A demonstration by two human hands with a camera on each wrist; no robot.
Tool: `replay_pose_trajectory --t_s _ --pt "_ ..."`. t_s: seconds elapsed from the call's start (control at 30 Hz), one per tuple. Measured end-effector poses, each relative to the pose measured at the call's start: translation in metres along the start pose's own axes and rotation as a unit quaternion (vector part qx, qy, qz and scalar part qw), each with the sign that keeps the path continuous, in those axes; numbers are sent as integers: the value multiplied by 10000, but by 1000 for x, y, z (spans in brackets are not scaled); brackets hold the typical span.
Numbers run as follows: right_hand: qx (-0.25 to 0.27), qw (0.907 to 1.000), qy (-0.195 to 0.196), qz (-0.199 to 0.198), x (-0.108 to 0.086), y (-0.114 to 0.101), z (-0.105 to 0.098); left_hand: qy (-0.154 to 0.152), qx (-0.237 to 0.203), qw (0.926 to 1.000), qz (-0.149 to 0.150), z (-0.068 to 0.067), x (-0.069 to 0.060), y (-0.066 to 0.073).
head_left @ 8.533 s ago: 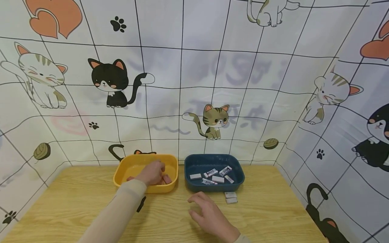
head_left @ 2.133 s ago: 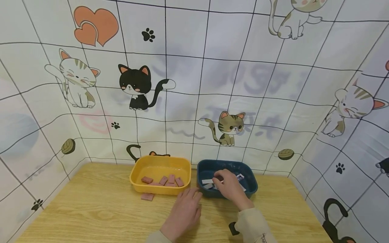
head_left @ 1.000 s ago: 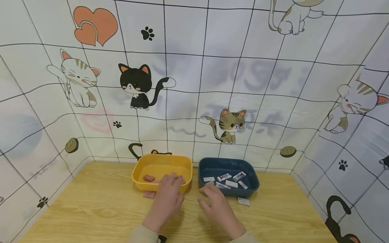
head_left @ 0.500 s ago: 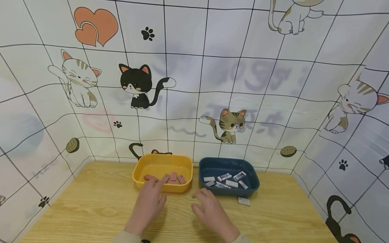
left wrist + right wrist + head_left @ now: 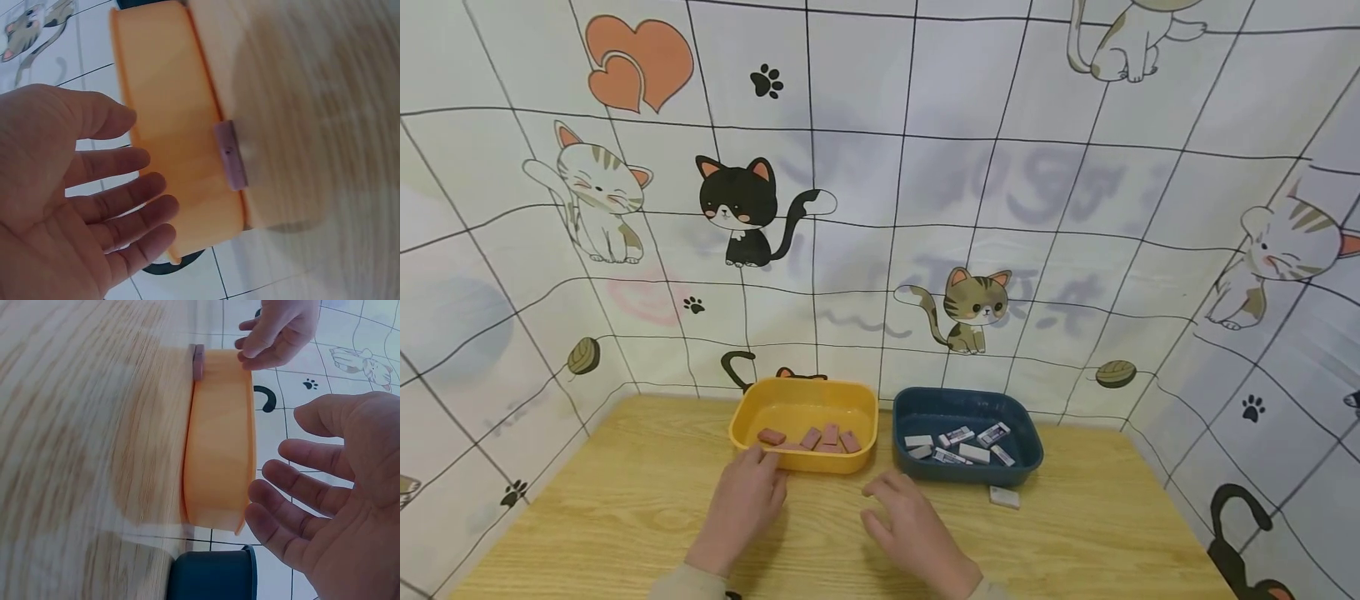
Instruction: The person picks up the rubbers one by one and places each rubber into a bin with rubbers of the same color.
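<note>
My left hand (image 5: 745, 498) is just in front of the yellow bin (image 5: 857, 461), near its front-left side. In the left wrist view its fingers are spread and hold nothing. A pink eraser (image 5: 231, 155) lies on the table against that bin's front wall, apart from the fingertips; in the head view the hand hides it. Several pink erasers (image 5: 831, 434) lie inside the yellow bin. My right hand (image 5: 917, 529) hovers over the table before the gap between the bins, fingers loosely bent around nothing. The blue bin (image 5: 955, 475) contains several white erasers (image 5: 974, 453), some in printed sleeves.
One white eraser (image 5: 1004, 497) lies on the wooden table (image 5: 1075, 533) in front of the blue bin's right side. Behind the bins rises a white cloth backdrop (image 5: 865, 183) with printed cats, which also closes off both sides.
My left hand has moved from above the yellow bin leftward and back to its front. The right hand has drawn back from the blue bin. One white eraser before that bin has gone since the earliest frame.
</note>
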State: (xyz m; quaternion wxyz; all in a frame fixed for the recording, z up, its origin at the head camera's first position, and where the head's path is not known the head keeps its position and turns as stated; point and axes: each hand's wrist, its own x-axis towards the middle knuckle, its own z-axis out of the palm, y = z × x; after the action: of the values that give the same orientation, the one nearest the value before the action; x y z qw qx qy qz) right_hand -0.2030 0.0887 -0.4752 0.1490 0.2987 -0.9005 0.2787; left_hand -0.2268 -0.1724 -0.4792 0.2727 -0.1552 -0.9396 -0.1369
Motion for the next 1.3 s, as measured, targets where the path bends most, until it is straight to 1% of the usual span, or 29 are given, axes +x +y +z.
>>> replay_pose_trajectory --t_s 0.17,0.3,0.5,0.6,0.77,0.87,0.97,1.1,1.2,1.3 --pt "-77 9999 -38 -129 3 -1 2 -158 221 9996 50 7 -1 -5" --pt "-71 9997 -118 -191 5 -3 5 -246 343 9991 29 13 -1 -8" --pt "-139 9992 -262 -256 8 -4 11 -278 511 9983 -12 18 -1 -9" --pt "-121 9991 -337 -233 9 -4 12 -381 564 9977 -53 19 -1 -9" --pt "-58 9989 -418 -186 10 -5 12 -675 547 9960 -230 21 -1 -9" --pt "-50 9990 -369 -240 9 -4 12 -766 423 9956 -323 22 -1 -9" --pt "-75 9989 -361 -278 9 -4 13 -803 292 9955 -417 22 -1 -9" --pt "-88 9987 -444 -239 10 -4 14 -815 132 9953 -505 21 -3 -9" --pt "-80 9987 -471 -200 11 -3 14 -755 130 9961 -443 20 -6 -9" --pt "-105 9988 -448 -194 11 -3 15 -619 251 9975 -241 20 -9 -12"
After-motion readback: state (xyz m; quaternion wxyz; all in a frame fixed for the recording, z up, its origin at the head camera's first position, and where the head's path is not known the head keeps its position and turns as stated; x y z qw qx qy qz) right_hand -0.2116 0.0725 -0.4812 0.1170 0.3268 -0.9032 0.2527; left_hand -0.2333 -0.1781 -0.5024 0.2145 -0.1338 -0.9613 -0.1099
